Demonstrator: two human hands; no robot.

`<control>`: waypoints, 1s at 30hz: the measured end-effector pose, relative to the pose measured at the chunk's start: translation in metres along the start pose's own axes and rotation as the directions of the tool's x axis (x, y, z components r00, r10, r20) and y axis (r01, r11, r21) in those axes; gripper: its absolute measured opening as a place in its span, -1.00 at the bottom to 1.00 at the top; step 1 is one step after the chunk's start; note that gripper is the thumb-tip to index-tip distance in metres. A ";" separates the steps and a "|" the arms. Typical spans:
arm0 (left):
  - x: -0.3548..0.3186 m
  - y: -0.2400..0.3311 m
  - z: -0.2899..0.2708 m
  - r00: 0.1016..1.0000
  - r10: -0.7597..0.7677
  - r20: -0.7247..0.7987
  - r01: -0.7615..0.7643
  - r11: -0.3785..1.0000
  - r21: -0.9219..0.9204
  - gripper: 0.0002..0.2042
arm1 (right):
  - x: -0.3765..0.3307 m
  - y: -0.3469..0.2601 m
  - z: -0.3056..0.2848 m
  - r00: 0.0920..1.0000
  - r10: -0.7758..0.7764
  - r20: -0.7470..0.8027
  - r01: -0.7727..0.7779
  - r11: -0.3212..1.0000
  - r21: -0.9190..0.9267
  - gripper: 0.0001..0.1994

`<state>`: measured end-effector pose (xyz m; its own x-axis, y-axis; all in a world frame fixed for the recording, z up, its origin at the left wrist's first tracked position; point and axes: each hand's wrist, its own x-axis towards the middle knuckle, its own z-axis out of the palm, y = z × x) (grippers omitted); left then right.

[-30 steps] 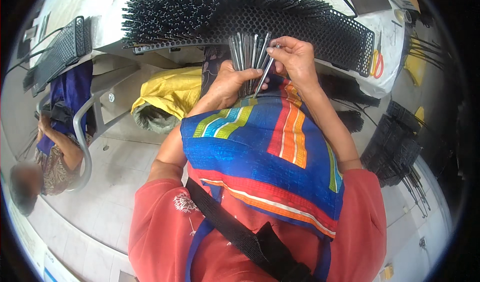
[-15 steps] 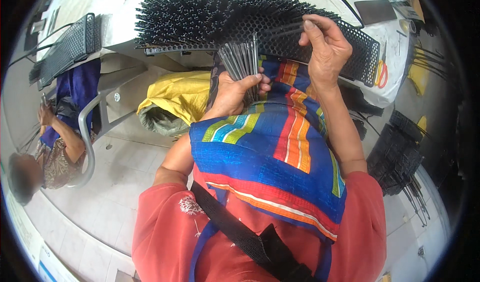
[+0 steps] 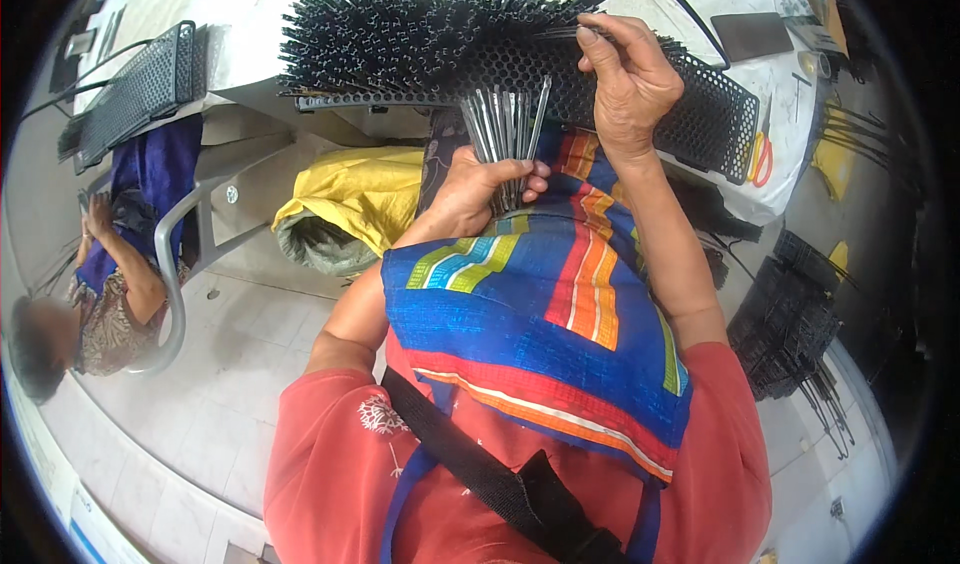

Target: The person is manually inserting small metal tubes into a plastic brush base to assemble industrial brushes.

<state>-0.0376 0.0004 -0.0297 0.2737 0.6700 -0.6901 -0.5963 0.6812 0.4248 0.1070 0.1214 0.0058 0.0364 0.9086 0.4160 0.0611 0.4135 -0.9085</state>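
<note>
My left hand (image 3: 470, 186) is closed round a fanned bundle of thin dark sticks (image 3: 500, 124), their grey, shiny upper ends pointing away from me. In front of it stands a long black perforated rack (image 3: 718, 114) on the table edge. Densely packed black sticks (image 3: 375, 44) stand up out of the holes over its left and middle part. My right hand (image 3: 635, 84) is raised over the right half of the rack, thumb and fingers pinched on a thin dark stick (image 3: 552, 34) that points left. Whether it is one stick or more is hard to tell.
Orange-handled scissors (image 3: 762, 159) and a dark flat plate (image 3: 750, 36) lie on the white table at right. A yellow sack (image 3: 355, 194) sits below the table. Black racks (image 3: 785, 314) are stacked at right. At left another person (image 3: 130, 274) sits by a second rack (image 3: 150, 94).
My right hand has moved slightly left and away from me with its stick. The bundle in my left hand has shifted a little right and stands more upright.
</note>
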 end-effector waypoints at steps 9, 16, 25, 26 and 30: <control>0.003 -0.005 0.004 0.997 0.062 -0.053 -0.062 0.998 -0.008 -0.94 | 0.013 -0.004 0.000 0.988 -0.114 0.104 0.134 0.965 -0.224 -0.88; 0.003 -0.005 0.003 0.996 0.031 -0.081 -0.031 0.999 0.012 -0.93 | 0.017 -0.021 0.013 0.976 -0.075 0.204 0.156 0.895 -0.418 -0.86; 0.005 -0.006 0.001 0.993 0.081 -0.081 -0.083 0.996 -0.033 -0.88 | 0.017 -0.010 0.016 0.924 -0.227 0.308 0.359 0.791 -0.495 -0.82; 0.005 -0.006 0.001 0.994 0.081 -0.079 -0.083 0.996 -0.034 -0.88 | 0.014 -0.008 0.012 0.942 -0.203 0.268 0.314 0.817 -0.483 -0.83; 0.003 -0.004 0.002 0.996 0.065 -0.058 -0.068 0.997 -0.047 -0.88 | -0.006 -0.011 -0.008 0.972 0.077 0.221 0.052 0.852 -0.522 -0.88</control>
<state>-0.0332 0.0005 -0.0323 0.1899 0.6946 -0.6938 -0.6481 0.6196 0.4429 0.1138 0.1113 0.0140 -0.1806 0.9280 0.3259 0.5744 0.3684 -0.7310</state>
